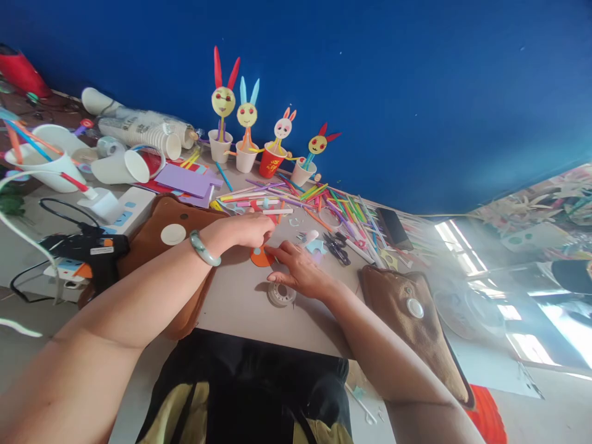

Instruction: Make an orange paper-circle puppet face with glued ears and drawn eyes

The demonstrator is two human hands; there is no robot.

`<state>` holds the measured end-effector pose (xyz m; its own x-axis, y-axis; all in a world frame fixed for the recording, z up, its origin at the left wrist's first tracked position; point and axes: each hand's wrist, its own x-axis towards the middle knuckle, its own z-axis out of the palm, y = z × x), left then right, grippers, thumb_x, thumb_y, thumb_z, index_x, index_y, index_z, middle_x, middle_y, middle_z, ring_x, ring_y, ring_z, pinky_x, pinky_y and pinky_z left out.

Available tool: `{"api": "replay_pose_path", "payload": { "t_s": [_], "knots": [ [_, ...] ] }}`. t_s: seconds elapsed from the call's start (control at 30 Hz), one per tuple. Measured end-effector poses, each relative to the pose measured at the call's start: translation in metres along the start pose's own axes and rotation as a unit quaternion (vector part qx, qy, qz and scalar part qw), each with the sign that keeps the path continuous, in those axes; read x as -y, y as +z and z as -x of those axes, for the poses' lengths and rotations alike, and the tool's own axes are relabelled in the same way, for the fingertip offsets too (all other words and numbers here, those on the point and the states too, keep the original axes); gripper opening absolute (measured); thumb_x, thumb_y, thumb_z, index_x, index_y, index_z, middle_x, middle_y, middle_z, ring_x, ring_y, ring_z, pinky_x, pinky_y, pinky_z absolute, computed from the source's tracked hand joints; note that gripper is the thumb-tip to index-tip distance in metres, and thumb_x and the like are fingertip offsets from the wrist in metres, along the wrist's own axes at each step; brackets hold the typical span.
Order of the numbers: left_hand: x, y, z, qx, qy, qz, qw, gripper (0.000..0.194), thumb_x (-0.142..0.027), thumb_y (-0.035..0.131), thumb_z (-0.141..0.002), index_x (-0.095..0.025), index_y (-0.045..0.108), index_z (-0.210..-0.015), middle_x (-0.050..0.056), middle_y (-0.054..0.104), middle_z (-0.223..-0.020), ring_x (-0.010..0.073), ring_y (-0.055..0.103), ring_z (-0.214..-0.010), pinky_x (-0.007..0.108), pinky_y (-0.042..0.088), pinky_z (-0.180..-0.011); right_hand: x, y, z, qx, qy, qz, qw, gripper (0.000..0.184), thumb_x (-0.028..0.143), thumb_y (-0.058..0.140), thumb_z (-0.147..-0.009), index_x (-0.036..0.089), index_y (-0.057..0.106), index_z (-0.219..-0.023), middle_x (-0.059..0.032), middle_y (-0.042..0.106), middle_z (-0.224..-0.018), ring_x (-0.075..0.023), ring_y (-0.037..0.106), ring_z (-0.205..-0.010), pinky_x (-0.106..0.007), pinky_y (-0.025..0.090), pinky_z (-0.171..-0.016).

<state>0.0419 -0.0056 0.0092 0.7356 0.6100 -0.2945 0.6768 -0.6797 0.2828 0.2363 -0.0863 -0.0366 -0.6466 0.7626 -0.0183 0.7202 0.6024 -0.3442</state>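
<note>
My left hand (253, 229), with a jade-coloured bangle (205, 248) at the wrist, is closed, its fingers curled downward. What lies between its fingertips is hidden. Just beyond its knuckles is a white stick (279, 211); I cannot tell whether the hand holds it. An orange paper piece (261, 257) lies on the table below both hands. My right hand (298, 266) has its fingers extended to the edge of this paper, thumb apart. Under that thumb sits a roll of clear tape (281, 295). Black-handled scissors (337, 248) lie to the right.
Cup puppets with eared faces (247, 116) stand along the blue wall. Coloured sticks (314, 196) are strewn before them. Brown cushions (407, 314) flank the work spot. At left are a black glue gun (102, 251), a power strip (132, 209) and paper cups (123, 168). A phone (394, 228) lies right.
</note>
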Motion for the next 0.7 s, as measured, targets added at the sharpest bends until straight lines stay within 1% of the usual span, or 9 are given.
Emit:
{"api": "replay_pose_path", "payload": {
  "t_s": [0.13, 0.2, 0.3, 0.37, 0.43, 0.53, 0.7],
  "knots": [
    [0.003, 0.004, -0.003, -0.004, 0.001, -0.001, 1.0, 0.024, -0.007, 0.054, -0.078, -0.017, 0.069, -0.092, 0.007, 0.074, -0.098, 0.0208, 0.065, -0.091, 0.031, 0.044, -0.084, -0.002, 0.003, 0.0, -0.009, -0.002, 0.0, 1.0, 0.088, 0.079, 0.029, -0.087, 0.015, 0.053, -0.141, -0.0123, 0.057, -0.099, -0.0246, 0.055, -0.085, -0.043, 0.046, -0.084],
    [0.006, 0.006, -0.005, -0.014, -0.002, -0.003, 1.0, 0.025, -0.008, 0.052, -0.079, -0.018, 0.07, -0.093, 0.007, 0.074, -0.097, 0.021, 0.065, -0.091, 0.031, 0.044, -0.083, -0.002, 0.002, 0.001, -0.018, 0.005, -0.019, 1.0, 0.089, 0.08, 0.029, -0.087, 0.014, 0.052, -0.142, -0.0125, 0.058, -0.099, -0.0251, 0.056, -0.086, -0.043, 0.047, -0.085],
    [0.011, 0.008, -0.006, -0.028, -0.011, 0.013, 0.999, 0.028, -0.009, 0.051, -0.08, -0.019, 0.07, -0.097, 0.007, 0.074, -0.1, 0.0205, 0.065, -0.09, 0.03, 0.045, -0.081, -0.001, -0.003, 0.005, -0.038, 0.018, -0.088, 0.995, 0.087, 0.079, 0.029, -0.088, 0.013, 0.048, -0.142, -0.0122, 0.061, -0.099, -0.0239, 0.058, -0.087, -0.041, 0.048, -0.084],
    [0.013, 0.009, -0.007, -0.03, -0.011, 0.027, 0.999, 0.029, -0.008, 0.05, -0.079, -0.019, 0.07, -0.096, 0.007, 0.073, -0.101, 0.0196, 0.064, -0.088, 0.029, 0.045, -0.077, 0.0, -0.006, 0.008, -0.047, 0.021, -0.14, 0.989, 0.082, 0.077, 0.029, -0.09, 0.014, 0.051, -0.138, -0.0117, 0.063, -0.099, -0.0223, 0.06, -0.087, -0.038, 0.049, -0.083],
    [0.016, 0.011, -0.009, -0.035, -0.01, 0.036, 0.999, 0.027, -0.008, 0.05, -0.079, -0.019, 0.069, -0.094, 0.007, 0.073, -0.098, 0.0191, 0.064, -0.084, 0.028, 0.044, -0.071, 0.0, -0.007, 0.01, -0.058, 0.021, -0.163, 0.985, 0.076, 0.075, 0.029, -0.092, 0.014, 0.055, -0.132, -0.0112, 0.064, -0.098, -0.0214, 0.06, -0.087, -0.037, 0.049, -0.083],
    [0.017, 0.013, -0.01, -0.055, -0.008, 0.041, 0.998, 0.024, -0.008, 0.05, -0.079, -0.019, 0.068, -0.09, 0.006, 0.073, -0.09, 0.019, 0.064, -0.079, 0.029, 0.042, -0.067, 0.0, -0.003, 0.01, -0.061, 0.004, -0.138, 0.989, 0.074, 0.074, 0.031, -0.092, 0.016, 0.058, -0.128, -0.0109, 0.063, -0.096, -0.0216, 0.059, -0.085, -0.038, 0.048, -0.082],
    [0.017, 0.016, -0.011, -0.066, -0.003, 0.043, 0.997, 0.021, -0.008, 0.052, -0.078, -0.019, 0.068, -0.085, 0.004, 0.073, -0.086, 0.0187, 0.063, -0.077, 0.029, 0.039, -0.063, -0.001, 0.006, 0.006, -0.048, -0.015, -0.056, 0.997, 0.082, 0.078, 0.027, -0.089, 0.014, 0.06, -0.13, -0.0111, 0.059, -0.097, -0.0216, 0.055, -0.082, -0.039, 0.046, -0.084]
  ]
}}
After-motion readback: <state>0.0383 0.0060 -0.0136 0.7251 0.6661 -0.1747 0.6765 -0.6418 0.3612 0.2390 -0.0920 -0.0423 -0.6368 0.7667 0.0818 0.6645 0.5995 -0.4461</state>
